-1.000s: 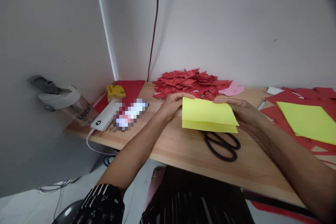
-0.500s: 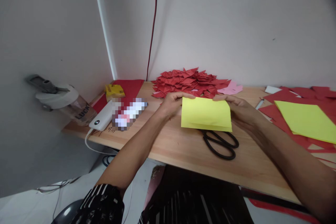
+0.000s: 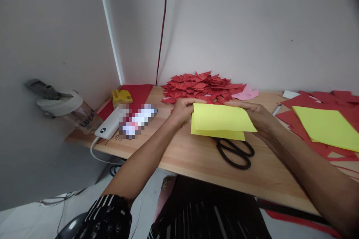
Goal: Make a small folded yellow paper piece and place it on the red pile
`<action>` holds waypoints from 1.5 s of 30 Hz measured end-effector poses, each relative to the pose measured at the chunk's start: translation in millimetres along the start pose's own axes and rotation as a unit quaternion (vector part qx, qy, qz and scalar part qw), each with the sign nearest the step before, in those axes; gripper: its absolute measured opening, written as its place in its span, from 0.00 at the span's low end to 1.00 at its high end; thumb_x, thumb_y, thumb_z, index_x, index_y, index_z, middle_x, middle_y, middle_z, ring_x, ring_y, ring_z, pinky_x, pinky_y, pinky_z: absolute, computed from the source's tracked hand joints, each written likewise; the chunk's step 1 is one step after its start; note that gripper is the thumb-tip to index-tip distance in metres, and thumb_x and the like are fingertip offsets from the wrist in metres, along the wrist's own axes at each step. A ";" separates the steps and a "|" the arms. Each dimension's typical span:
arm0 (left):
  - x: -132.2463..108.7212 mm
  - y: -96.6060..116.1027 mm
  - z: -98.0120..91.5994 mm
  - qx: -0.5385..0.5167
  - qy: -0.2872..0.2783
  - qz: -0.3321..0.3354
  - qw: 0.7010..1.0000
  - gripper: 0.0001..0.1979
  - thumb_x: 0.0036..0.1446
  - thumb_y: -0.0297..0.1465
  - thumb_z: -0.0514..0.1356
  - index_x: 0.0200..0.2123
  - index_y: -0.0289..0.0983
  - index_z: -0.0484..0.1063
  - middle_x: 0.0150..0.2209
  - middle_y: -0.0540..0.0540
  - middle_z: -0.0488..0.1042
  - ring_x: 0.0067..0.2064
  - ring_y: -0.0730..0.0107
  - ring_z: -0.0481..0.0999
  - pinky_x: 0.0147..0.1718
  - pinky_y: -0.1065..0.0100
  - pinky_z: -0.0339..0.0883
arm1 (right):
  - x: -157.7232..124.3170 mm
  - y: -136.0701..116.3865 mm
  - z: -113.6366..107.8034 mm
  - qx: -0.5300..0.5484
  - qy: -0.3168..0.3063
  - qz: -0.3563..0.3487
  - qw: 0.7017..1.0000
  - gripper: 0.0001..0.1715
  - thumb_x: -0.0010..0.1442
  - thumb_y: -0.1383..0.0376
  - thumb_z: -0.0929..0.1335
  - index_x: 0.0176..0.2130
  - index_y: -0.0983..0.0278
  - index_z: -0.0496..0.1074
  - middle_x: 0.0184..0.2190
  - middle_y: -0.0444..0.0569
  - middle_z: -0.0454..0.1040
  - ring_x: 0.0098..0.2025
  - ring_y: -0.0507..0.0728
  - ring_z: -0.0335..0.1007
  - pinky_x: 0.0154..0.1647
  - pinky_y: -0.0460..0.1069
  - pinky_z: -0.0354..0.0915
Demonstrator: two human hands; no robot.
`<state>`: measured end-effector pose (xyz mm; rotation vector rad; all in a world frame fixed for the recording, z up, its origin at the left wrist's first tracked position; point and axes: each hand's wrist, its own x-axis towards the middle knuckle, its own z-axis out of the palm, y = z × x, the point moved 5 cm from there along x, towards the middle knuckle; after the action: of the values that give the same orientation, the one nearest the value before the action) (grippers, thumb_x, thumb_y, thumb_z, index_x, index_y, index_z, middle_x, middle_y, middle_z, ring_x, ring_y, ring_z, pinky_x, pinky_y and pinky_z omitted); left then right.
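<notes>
A folded yellow sheet of paper is held just above the wooden table, its fold towards the wall. My left hand grips its far left corner, fingers curled over the fold. My right hand grips the far right corner and lies partly under the sheet. The top layer sits skewed over the lower one. Black scissors lie on the table just below the paper, their blades hidden by it.
A heap of folded red paper pieces lies against the wall behind my hands, with a pink piece beside it. Red sheets and a yellow sheet lie at right. A power bank, yellow box and bottle stand left.
The top layer of the yellow sheet has shifted right over the lower layer, so the edges no longer line up. Both hands stay at the fold's corners.
</notes>
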<state>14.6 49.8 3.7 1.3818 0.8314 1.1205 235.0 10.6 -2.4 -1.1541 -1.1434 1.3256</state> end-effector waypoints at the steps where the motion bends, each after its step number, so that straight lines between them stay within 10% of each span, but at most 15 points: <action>1: -0.4 -0.3 -0.1 -0.012 0.008 -0.001 1.000 0.11 0.45 0.28 0.65 0.36 0.36 0.81 0.37 0.42 0.81 0.37 0.65 0.78 0.37 0.67 0.69 | -0.2 0.2 0.5 0.000 0.003 0.005 1.000 0.18 0.43 0.59 0.78 0.38 0.58 0.82 0.45 0.49 0.80 0.39 0.56 0.76 0.38 0.47 0.70; 45: -1.7 -0.7 7.0 -0.072 -0.057 -0.037 0.995 0.06 0.46 0.28 0.65 0.30 0.35 0.80 0.33 0.45 0.79 0.33 0.72 0.74 0.37 0.70 0.64 | 5.2 -5.2 -14.0 -0.162 0.021 -0.126 0.978 0.14 0.51 0.56 0.74 0.36 0.59 0.82 0.43 0.49 0.80 0.43 0.58 0.75 0.43 0.50 0.69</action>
<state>20.8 46.0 3.3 1.2731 0.7010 1.0158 249.3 16.6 1.0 -1.2138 -1.4598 0.9389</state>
